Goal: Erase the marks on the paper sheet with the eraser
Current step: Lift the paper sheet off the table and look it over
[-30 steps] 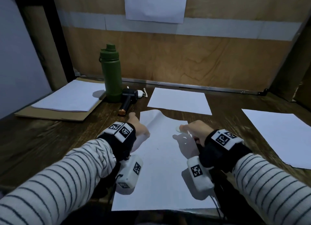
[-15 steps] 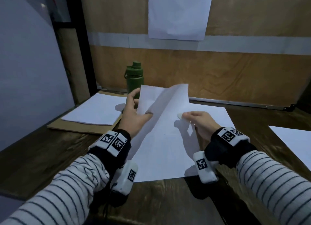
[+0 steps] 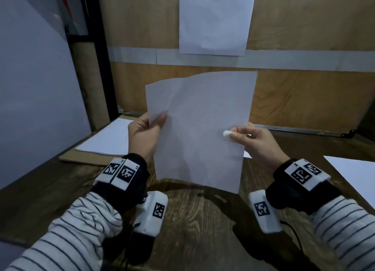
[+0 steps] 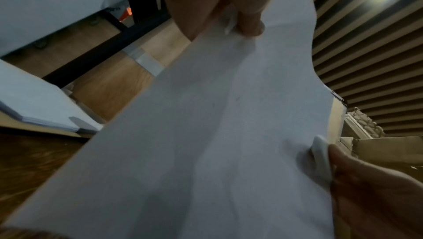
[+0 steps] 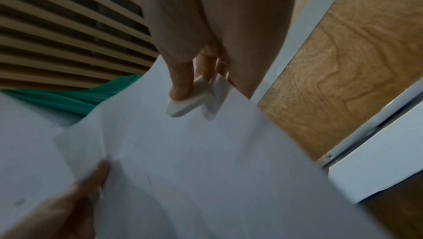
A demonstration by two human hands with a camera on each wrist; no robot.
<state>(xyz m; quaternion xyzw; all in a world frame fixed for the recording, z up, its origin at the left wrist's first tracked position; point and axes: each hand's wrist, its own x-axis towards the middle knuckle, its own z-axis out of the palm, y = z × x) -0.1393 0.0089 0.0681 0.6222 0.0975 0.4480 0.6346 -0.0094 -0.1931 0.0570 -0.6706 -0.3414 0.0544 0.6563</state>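
Observation:
I hold a white paper sheet (image 3: 199, 128) upright in the air above the wooden table. My left hand (image 3: 151, 126) pinches its left edge, thumb on the near face. My right hand (image 3: 246, 137) holds its right edge and pins a small white eraser (image 3: 226, 134) against the sheet under the thumb. The left wrist view shows the sheet (image 4: 206, 134), with the eraser (image 4: 321, 159) at its right edge. The right wrist view shows the eraser (image 5: 188, 102) under my thumb on the sheet (image 5: 206, 170). Only faint specks show on the paper.
A stack of white paper (image 3: 107, 141) lies on cardboard at the left. Another sheet (image 3: 357, 177) lies on the table (image 3: 203, 230) at the right. One sheet (image 3: 216, 21) is stuck on the plywood wall behind. A white panel (image 3: 34, 88) stands at the left.
The sheet has gone from lying flat on the table to being held upright in both hands. The camera has tilted upward, and the green bottle is now hidden behind the sheet.

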